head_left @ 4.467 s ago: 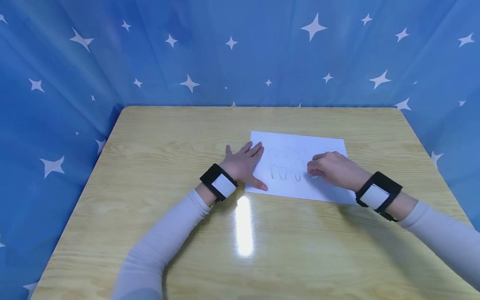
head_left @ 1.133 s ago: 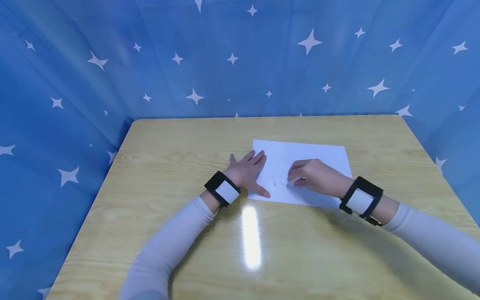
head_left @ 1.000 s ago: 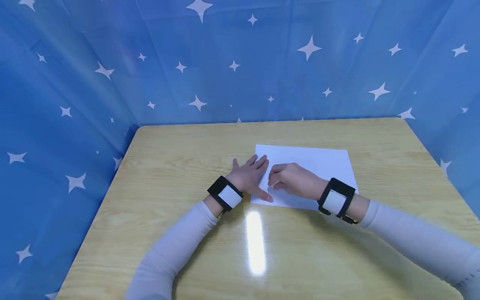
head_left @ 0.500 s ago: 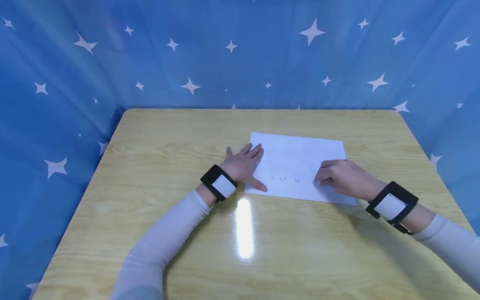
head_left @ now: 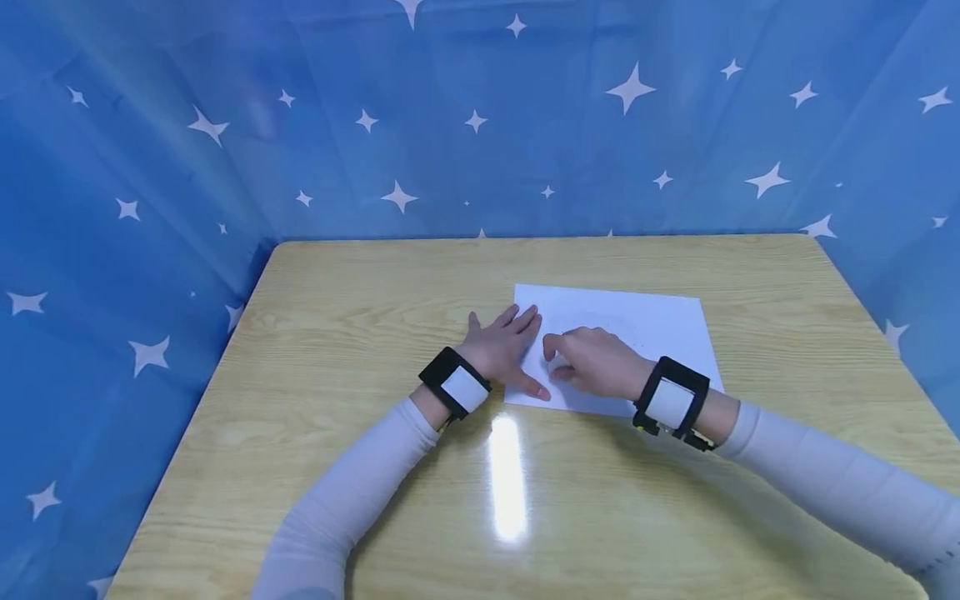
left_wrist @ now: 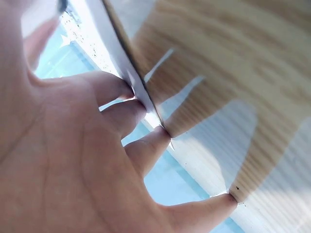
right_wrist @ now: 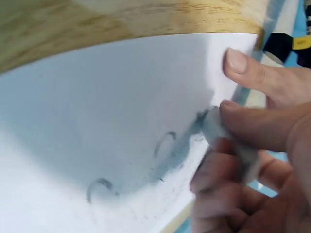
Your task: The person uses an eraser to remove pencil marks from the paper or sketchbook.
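Blue starry curtain at the back, wood table in front of it. White sheet lies flat on the table, ahead of the person and right of centre, long axis roughly left to right, slightly skewed. Left hand is spread, fingers straight, gripping nothing; it rests across the sheet's left end, thumb on the near-left corner. Right hand is over the sheet's left half, just beside that thumb, fingers curled. It pinches a pale block, an eraser by the look of it, thumb against fingers, long axis running back toward the palm, exposed end down at a smudge. Key relation: more curved pencil strokes sit in a row to the right of the block, along the sheet's long axis, so the right hand is nearer them. Dark specks lie just beside the strokes.
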`<state>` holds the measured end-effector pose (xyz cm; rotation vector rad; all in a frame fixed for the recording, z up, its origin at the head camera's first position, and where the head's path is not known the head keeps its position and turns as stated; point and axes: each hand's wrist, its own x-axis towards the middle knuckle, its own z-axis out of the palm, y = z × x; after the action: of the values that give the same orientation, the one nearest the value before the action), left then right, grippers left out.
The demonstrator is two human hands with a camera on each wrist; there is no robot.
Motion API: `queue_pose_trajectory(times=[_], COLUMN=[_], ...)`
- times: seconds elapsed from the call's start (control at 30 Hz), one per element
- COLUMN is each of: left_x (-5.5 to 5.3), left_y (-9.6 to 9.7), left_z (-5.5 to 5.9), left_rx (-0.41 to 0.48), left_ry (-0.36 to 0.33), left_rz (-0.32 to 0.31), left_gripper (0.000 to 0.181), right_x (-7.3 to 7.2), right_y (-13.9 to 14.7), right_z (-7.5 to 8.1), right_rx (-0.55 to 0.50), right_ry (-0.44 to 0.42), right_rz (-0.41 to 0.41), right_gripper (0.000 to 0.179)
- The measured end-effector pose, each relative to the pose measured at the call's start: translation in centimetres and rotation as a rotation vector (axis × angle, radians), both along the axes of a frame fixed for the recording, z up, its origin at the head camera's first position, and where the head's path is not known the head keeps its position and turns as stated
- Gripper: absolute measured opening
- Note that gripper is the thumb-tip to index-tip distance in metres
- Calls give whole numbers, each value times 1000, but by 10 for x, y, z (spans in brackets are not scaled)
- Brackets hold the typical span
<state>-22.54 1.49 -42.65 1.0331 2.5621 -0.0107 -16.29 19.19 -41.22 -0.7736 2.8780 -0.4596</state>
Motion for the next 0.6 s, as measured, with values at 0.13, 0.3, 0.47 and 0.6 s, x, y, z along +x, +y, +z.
queue_pose_trajectory(times=[0.13,0.3,0.47,0.6], left_x=[-1,-6,-7,0], left_y=[-2,-3,-4,2], left_z=[1,11,12,2], left_rx=[-1,-23,-24,-14], left_ry=[8,38,23,-11], left_rz=[-1,-2,-1,-7], left_gripper=[125,127,127,126], right_x=[1,13,22,17], right_y=[11,56,88,61], right_z=[1,10,9,-2], right_rx=[37,92,41,-73], right_ry=[-41,-66,-31,-9], right_rz=[-48,-169,-188,-107], right_gripper=[17,15,11,9])
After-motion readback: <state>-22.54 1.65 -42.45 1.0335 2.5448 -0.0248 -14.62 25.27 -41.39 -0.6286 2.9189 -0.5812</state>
